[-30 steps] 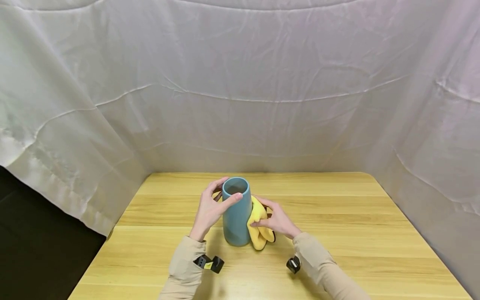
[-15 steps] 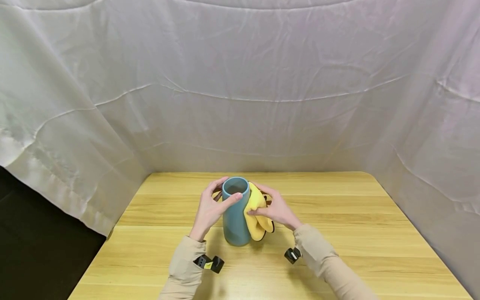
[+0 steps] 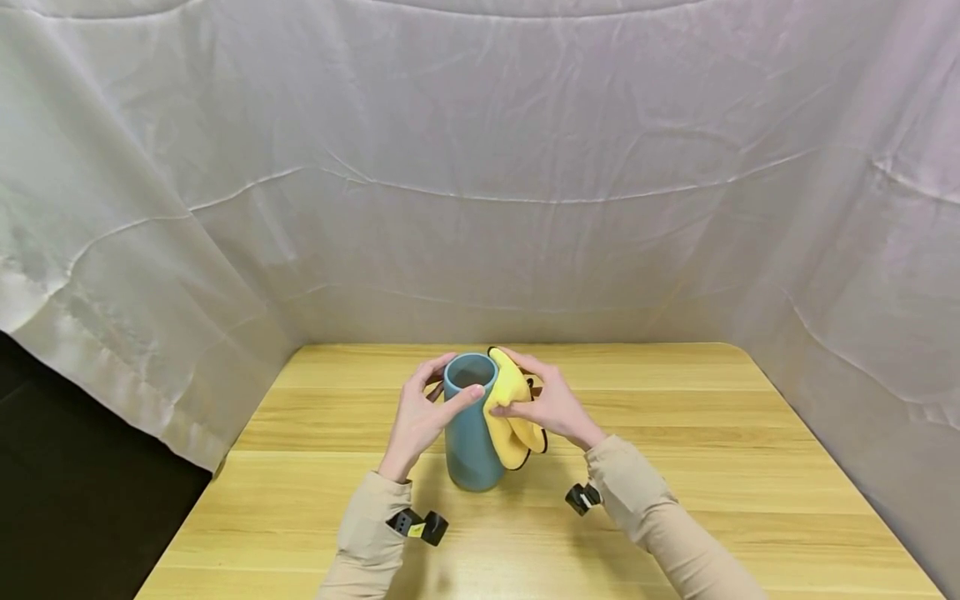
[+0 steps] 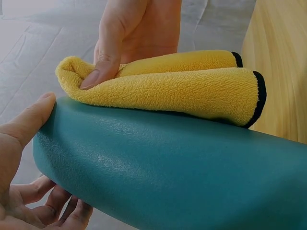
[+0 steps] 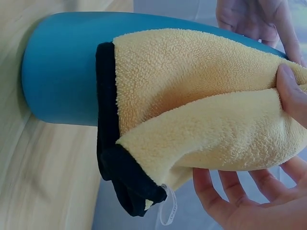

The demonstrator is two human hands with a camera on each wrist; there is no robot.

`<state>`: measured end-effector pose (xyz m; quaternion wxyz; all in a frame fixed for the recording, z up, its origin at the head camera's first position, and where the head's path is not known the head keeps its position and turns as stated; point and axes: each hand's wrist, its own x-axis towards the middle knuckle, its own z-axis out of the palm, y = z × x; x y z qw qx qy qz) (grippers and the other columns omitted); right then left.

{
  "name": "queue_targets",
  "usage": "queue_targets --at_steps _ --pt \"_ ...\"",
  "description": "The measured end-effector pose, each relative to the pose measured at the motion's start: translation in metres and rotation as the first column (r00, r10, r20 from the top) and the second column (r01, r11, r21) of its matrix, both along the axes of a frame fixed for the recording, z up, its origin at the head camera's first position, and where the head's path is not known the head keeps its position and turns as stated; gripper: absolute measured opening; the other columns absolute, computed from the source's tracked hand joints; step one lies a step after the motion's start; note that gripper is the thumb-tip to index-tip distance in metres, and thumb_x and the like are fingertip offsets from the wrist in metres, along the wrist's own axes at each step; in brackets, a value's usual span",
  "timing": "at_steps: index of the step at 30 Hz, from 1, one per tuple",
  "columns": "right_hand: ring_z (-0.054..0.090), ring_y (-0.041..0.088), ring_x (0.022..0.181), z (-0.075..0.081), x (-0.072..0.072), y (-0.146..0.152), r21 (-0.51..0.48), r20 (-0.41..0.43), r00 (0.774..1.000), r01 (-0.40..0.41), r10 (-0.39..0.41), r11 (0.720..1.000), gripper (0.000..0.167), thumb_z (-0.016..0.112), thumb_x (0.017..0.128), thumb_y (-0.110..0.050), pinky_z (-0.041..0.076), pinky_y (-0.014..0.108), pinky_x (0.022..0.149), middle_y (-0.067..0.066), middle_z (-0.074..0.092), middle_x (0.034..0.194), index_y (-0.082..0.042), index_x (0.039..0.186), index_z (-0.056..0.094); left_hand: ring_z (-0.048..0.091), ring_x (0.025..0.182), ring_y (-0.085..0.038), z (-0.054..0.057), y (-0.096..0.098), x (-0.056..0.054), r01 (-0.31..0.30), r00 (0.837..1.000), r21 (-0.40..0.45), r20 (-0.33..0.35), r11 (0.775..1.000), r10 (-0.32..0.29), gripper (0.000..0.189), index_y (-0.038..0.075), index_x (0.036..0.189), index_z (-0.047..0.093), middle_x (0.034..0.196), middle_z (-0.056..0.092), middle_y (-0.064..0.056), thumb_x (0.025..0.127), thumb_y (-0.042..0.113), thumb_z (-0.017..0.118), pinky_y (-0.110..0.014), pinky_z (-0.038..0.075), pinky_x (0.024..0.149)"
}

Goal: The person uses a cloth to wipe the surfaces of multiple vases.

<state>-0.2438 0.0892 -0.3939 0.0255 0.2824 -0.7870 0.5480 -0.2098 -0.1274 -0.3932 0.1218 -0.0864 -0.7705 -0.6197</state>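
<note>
A tall blue vase [image 3: 472, 442] with a round open mouth stands upright on the wooden table. My left hand [image 3: 420, 412] grips it near the rim from the left, thumb at the front and fingers round the back. On the vase's right side, near the top, my right hand [image 3: 551, 404] pinches a folded yellow cloth [image 3: 510, 421] and holds it against the wall. Black edging and a small white tag show on the cloth [image 5: 206, 105] in the right wrist view. In the left wrist view, the right thumb presses into a fold of the cloth [image 4: 177, 91].
The light wooden table [image 3: 712, 467] reaches back to a pale grey curtain [image 3: 480, 250], which also hangs at both sides. A dark area [image 3: 75, 483] lies beyond the table's left edge. Each wrist wears a small black camera.
My right hand has slid the cloth up the vase's right side, from near the base to the rim. The left hand and the vase have stayed in place.
</note>
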Motion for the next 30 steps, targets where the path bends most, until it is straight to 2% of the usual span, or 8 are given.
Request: queue_targets --at_steps 9,14,21,26,30 --pt "0.062 0.025 0.115 -0.01 -0.001 0.001 -0.027 0.055 0.998 -0.025 0.027 0.999 0.082 0.087 0.076 -0.012 0.06 0.029 0.085 0.013 0.06 0.144 -0.016 0.149 0.05 0.054 0.12 -0.023 0.002 0.0 0.002 -0.006 1.0 0.009 0.024 1.0 0.006 0.06 0.017 0.134 0.062 0.127 0.062 -0.006 0.079 0.027 0.086 -0.051 0.045 0.114" --pt "0.063 0.026 0.116 -0.024 0.0 0.003 -0.031 0.115 0.992 -0.039 0.043 0.999 0.081 0.087 0.077 -0.012 0.06 0.029 0.086 0.011 0.058 0.146 -0.019 0.149 0.05 0.054 0.121 -0.023 0.002 0.0 0.001 -0.002 1.0 0.012 0.024 1.0 0.002 0.06 0.017 0.134 0.062 0.127 0.062 -0.007 0.079 0.027 0.086 -0.052 0.044 0.114" --pt "0.061 0.028 0.124 -0.046 0.002 0.005 0.008 0.158 0.987 -0.02 0.018 1.0 0.082 0.089 0.075 -0.016 0.058 0.03 0.092 0.009 0.057 0.147 -0.022 0.148 0.052 0.054 0.122 -0.025 0.001 0.0 0.0 0.007 1.0 0.01 0.022 1.0 -0.007 0.062 0.016 0.135 0.061 0.129 0.062 -0.008 0.079 0.025 0.086 -0.052 0.043 0.115" --pt "0.063 0.03 0.121 -0.062 0.003 0.007 0.014 0.222 0.975 -0.03 0.027 0.999 0.084 0.088 0.077 -0.015 0.06 0.034 0.092 0.012 0.055 0.149 -0.019 0.15 0.048 0.054 0.122 -0.025 0.0 0.0 0.001 0.009 1.0 0.01 0.024 1.0 -0.01 0.062 0.015 0.136 0.06 0.13 0.061 -0.009 0.08 0.026 0.085 -0.053 0.043 0.115" --pt "0.062 0.031 0.12 -0.066 0.004 0.007 0.0 0.225 0.974 -0.039 0.038 0.999 0.084 0.087 0.077 -0.014 0.059 0.035 0.093 0.013 0.054 0.149 -0.018 0.151 0.047 0.054 0.122 -0.024 0.0 0.0 0.001 0.008 1.0 0.008 0.017 1.0 -0.008 0.062 0.015 0.135 0.06 0.129 0.061 -0.008 0.08 0.027 0.085 -0.053 0.044 0.115"
